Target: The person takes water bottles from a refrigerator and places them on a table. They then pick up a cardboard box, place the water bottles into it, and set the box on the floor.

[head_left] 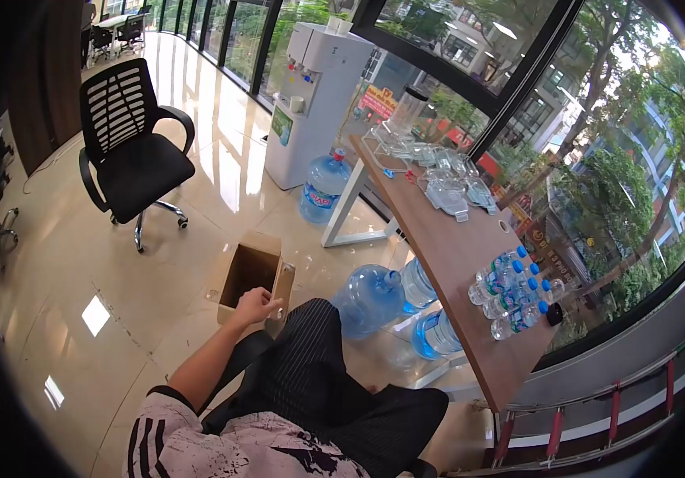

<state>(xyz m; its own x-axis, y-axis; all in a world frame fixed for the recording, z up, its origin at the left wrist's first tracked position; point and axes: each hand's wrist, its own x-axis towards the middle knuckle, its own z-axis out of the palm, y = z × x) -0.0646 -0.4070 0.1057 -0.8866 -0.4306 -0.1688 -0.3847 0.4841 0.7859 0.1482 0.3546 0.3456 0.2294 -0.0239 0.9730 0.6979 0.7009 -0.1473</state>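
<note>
An open cardboard box stands on the tiled floor in front of my left knee, its flaps up and its inside dark. My left hand is at the box's near right edge, with curled fingers closed on the cardboard there. Part of the near flap is hidden behind that hand. My right hand does not show. A large blue water jug lies tilted on the floor just to the right of the box, near my dark striped trousers.
A wooden table on the right bears several small water bottles and clear plastic containers. More jugs stand under it. A white water dispenser, another jug and a black office chair are farther off. A red-runged ladder lies right.
</note>
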